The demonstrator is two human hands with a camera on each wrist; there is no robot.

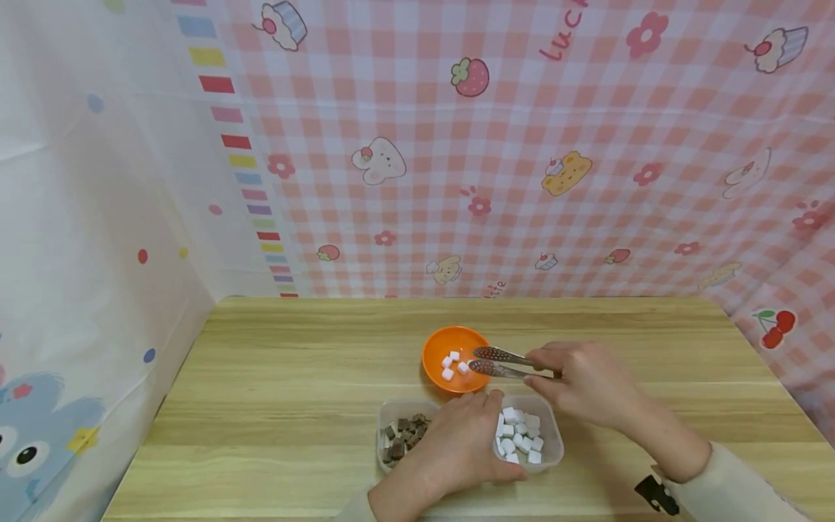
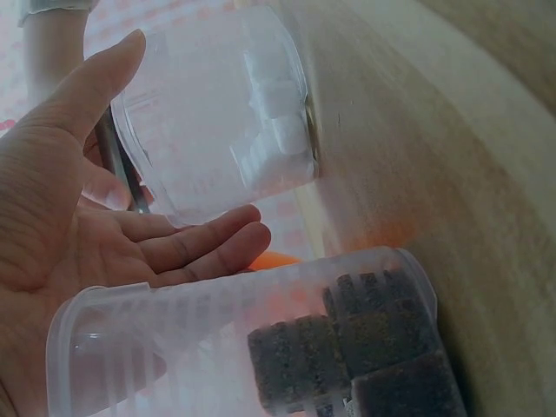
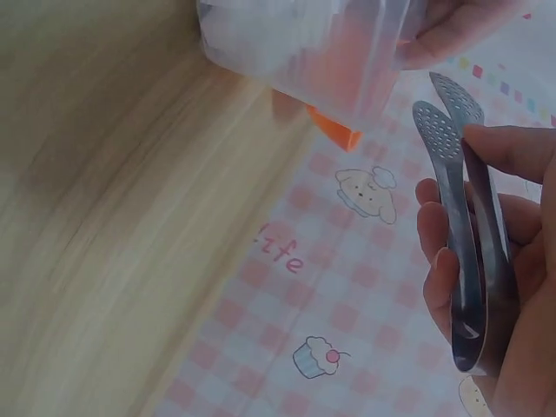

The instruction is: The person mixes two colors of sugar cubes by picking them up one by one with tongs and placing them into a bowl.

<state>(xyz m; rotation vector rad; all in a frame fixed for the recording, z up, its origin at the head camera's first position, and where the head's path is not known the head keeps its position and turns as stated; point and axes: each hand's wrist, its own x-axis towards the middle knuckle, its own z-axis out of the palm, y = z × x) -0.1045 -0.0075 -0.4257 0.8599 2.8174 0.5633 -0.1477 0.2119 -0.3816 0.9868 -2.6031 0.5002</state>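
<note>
My right hand (image 1: 590, 380) holds perforated metal tongs (image 1: 493, 370), whose spoon-like tips stand slightly apart over the right rim of an orange bowl (image 1: 450, 336). Several small white cubes lie in that bowl. In the right wrist view nothing shows between the tong tips. Nearer to me, my left hand (image 1: 459, 438) grips the left side of a clear plastic container (image 1: 554, 438) of white cubes (image 1: 522, 442), thumb at the near corner and fingers at the far one. Under the left hand's other side, partly covered, stands a second clear container (image 1: 383, 417) with brown cubes (image 1: 404, 435).
Everything stands on a wood-grain table (image 1: 293, 406). Behind it hangs a pink checked cloth (image 1: 417, 210) with cartoon prints, and a white dotted cloth (image 1: 130, 181) hangs at the left. The bowl sits just beyond the two containers.
</note>
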